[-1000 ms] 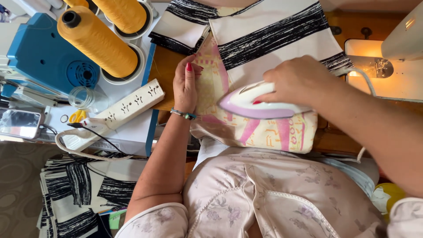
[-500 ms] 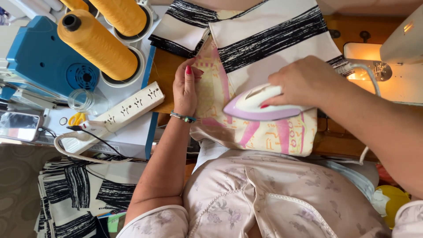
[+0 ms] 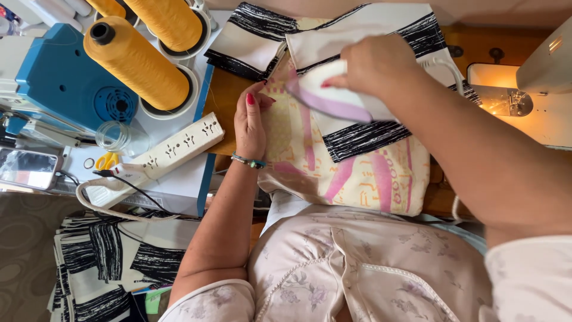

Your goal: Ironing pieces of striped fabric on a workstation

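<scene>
My right hand grips a white and pink clothes iron at the far part of the cloth, over a white fabric with black brush stripes. That striped fabric lies on a cream cloth with pink and yellow pattern spread on the wooden table. My left hand, with red nails and a bracelet, rests flat on the left edge of the patterned cloth, fingers together. The iron's sole is blurred and partly hidden by my hand.
Large yellow thread cones stand on a blue and white machine at left. A white power strip, small yellow scissors and a phone lie beside it. A lit sewing machine is at right. Striped fabric hangs at lower left.
My right hand has slid the iron away from me, from the near part of the patterned cloth up onto the striped fabric. My left hand stays flat in place.
</scene>
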